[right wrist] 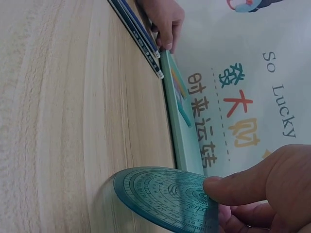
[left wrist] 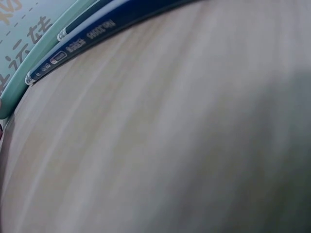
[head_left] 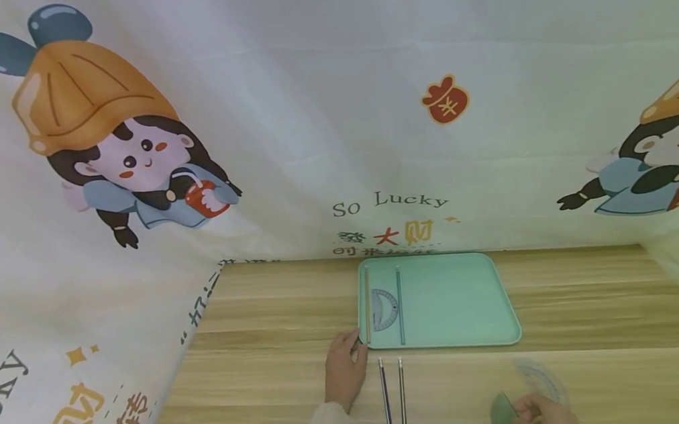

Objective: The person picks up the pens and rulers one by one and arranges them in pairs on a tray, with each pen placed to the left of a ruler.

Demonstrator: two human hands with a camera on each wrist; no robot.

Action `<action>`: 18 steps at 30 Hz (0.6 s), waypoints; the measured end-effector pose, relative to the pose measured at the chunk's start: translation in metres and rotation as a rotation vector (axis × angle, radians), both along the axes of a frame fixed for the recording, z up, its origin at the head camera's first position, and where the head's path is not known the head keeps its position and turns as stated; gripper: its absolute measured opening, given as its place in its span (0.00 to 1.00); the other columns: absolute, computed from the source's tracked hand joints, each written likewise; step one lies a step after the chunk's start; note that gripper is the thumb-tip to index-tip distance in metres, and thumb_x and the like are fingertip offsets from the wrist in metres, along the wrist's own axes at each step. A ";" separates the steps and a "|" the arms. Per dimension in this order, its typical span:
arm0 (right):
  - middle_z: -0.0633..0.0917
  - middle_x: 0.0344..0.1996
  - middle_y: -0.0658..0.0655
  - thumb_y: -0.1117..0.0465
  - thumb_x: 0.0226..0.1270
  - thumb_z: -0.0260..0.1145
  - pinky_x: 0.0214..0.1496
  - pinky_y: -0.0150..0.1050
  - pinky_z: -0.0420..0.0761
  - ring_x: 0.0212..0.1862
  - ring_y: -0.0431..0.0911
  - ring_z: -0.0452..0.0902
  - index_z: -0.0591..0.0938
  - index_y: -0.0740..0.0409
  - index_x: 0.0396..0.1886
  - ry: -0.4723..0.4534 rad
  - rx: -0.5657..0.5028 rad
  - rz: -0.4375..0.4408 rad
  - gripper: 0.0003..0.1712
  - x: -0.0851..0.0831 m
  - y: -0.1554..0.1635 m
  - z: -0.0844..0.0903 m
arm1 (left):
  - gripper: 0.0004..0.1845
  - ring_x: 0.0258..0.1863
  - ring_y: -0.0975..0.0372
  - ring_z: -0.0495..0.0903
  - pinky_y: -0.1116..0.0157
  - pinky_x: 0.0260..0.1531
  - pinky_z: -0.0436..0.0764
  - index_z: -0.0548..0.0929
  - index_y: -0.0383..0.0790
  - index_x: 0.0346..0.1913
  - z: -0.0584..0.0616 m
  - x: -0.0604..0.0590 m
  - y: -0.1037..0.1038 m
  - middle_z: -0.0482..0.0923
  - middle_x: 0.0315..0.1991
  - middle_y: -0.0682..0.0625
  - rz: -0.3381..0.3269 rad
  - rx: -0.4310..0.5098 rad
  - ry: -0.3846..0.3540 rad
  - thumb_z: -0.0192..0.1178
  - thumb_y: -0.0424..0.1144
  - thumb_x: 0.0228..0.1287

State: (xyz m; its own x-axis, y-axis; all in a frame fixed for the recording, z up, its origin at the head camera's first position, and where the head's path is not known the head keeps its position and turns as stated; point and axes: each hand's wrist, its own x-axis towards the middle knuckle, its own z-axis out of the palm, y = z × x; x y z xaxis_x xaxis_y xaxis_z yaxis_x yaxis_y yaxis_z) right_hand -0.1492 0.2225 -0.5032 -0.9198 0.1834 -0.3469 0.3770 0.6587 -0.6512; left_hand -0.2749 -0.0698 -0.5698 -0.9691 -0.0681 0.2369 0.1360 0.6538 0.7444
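A mint green tray (head_left: pixel 474 301) lies at the back of the wooden table. Along its left side lie a wooden pencil (head_left: pixel 367 304), a clear protractor (head_left: pixel 383 309) and a thin green stick (head_left: pixel 399 304). My left hand (head_left: pixel 344 368) rests at the tray's front left corner, its fingertips at the near end of the wooden pencil; whether they pinch it is unclear. Two dark blue pencils (head_left: pixel 394 396) (left wrist: pixel 73 46) (right wrist: pixel 141 39) lie side by side just right of that hand. My right hand (head_left: pixel 542 416) pinches a teal protractor (right wrist: pixel 165 196) (head_left: pixel 503 416), its edge standing on the table.
Another clear protractor (head_left: pixel 538 376) lies flat on the table just beyond my right hand. Cartoon-printed cloth (head_left: pixel 309 140) walls the table at the back and on both sides. The tray's right part (head_left: pixel 462 295) holds nothing.
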 end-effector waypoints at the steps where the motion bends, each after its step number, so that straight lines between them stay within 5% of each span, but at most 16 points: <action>1: 0.81 0.29 0.54 0.66 0.58 0.64 0.28 0.36 0.80 0.29 0.43 0.78 0.79 0.68 0.40 0.015 0.002 0.004 0.12 0.000 0.000 0.000 | 0.18 0.48 0.56 0.80 0.58 0.53 0.82 0.79 0.33 0.55 0.000 0.000 0.000 0.80 0.49 0.45 0.000 0.004 -0.003 0.59 0.37 0.64; 18: 0.82 0.29 0.54 0.69 0.56 0.66 0.31 0.38 0.80 0.31 0.45 0.78 0.80 0.69 0.39 0.102 0.013 -0.024 0.12 -0.010 -0.011 0.003 | 0.18 0.49 0.56 0.80 0.58 0.53 0.82 0.79 0.34 0.56 0.001 0.001 -0.001 0.79 0.50 0.46 -0.010 0.010 -0.005 0.59 0.37 0.65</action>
